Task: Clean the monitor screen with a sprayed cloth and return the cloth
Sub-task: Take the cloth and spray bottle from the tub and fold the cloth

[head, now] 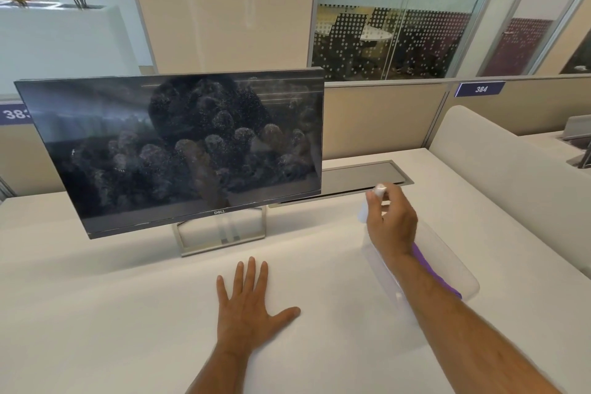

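A black monitor (179, 150) stands tilted on a silver stand (220, 238) at the back of the white desk; its dark screen is speckled with dust and smudges. My right hand (391, 224) grips a small clear spray bottle with a white cap (380, 191), held upright to the right of the monitor. Under my right forearm a purple cloth (431, 269) lies in a clear plastic tray (460, 269); most of the cloth is hidden by my arm. My left hand (251, 301) rests flat on the desk in front of the stand, fingers spread.
A grey cable hatch (361, 176) is set into the desk behind the bottle. Beige partitions (377, 118) run behind the desk, and a curved white divider (499, 163) closes off the right side. Glass office walls rise beyond.
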`<state>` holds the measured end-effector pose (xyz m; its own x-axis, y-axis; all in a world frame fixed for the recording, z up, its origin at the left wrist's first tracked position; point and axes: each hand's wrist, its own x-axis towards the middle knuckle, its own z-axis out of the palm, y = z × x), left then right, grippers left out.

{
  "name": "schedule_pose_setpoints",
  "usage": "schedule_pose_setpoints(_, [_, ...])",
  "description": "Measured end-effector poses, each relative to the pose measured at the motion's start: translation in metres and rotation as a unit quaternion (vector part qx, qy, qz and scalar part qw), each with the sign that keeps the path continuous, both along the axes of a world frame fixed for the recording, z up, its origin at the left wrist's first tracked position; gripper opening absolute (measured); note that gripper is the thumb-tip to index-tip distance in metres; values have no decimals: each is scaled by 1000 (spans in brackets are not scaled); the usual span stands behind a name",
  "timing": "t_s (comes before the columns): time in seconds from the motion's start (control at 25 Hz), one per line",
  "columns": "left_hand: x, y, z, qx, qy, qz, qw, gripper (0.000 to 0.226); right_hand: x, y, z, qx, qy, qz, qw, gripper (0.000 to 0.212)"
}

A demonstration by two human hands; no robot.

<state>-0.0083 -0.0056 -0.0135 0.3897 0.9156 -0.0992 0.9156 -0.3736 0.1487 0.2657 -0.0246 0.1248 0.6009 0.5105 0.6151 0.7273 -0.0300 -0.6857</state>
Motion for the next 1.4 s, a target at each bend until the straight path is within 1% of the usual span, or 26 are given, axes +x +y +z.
schedule_pose_setpoints(0.08, [0, 0, 0, 0, 1, -1, 1000, 124, -15, 3, -8, -18, -4, 36, 999, 23])
schedule_pose_setpoints(0.24, [1, 0, -1, -1, 0, 0, 1000, 125, -39, 1, -41, -105, 4, 74, 992, 18])
schedule_pose_setpoints(0.44, [1, 1, -1, 1, -2, 2, 1000, 126, -52, -7, -68, -163, 35, 84, 982, 23])
schedule_pose_setpoints(0.72, [1, 1, -1, 6, -4, 2, 1000, 124, -48, -5, -69, -193, 53, 74, 977, 28])
schedule_pose_setpoints(0.88, [1, 1, -2, 8, -3, 3, 1000, 124, -48, -5, -68, -199, 58, 86, 974, 34])
schedule_pose_setpoints(1.0, [1, 1, -1, 5, -7, 3, 1000, 124, -43, -8, -59, -158, 63, 68, 983, 41])
schedule_pose_setpoints(1.04, [1, 1, -1, 6, -8, 3, 1000, 124, -38, -8, -53, -135, 62, 50, 988, 39])
schedule_pose_setpoints(1.12, [0, 1, -1, 5, -8, 4, 1000, 123, -21, -7, -42, -99, 52, 6, 994, 29])
schedule_pose_setpoints(1.2, [0, 0, 0, 5, -9, 4, 1000, 124, 1, -9, -34, -100, 43, -31, 994, 22])
schedule_pose_setpoints(1.24, [0, 0, 0, 5, -10, 4, 1000, 124, 13, -11, -33, -121, 37, -46, 991, 22])
schedule_pose_setpoints(1.28, [0, 0, -1, 4, -10, 4, 1000, 125, 25, -13, -33, -162, 29, -59, 985, 23])
schedule_pose_setpoints(1.32, [0, 0, -1, 3, -9, 5, 1000, 125, 36, -17, -36, -224, 13, -69, 972, 27])
schedule_pose_setpoints(1.36, [1, 0, -1, 4, -6, 5, 1000, 125, 46, -21, -40, -301, -12, -75, 951, 31])
schedule_pose_setpoints(1.4, [1, 0, -1, 4, -3, 5, 1000, 125, 54, -25, -44, -381, -40, -73, 921, 37])
